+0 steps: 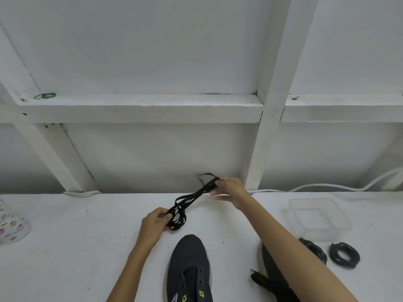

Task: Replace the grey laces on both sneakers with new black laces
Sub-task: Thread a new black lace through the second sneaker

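While the black lace (196, 196) is stretched diagonally above the unlaced sneaker (188, 269), its lower-left coil is pinched by the left hand (154, 223) and its upper-right end gripped by the right hand (230, 190).

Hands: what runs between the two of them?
A looped black lace spans the gap, the left hand pinching one end, the right hand gripping the other; the head view shows it.

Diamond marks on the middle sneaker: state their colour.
Neon yellow-green diamond marks on the dark sneaker, clearest in the head view.
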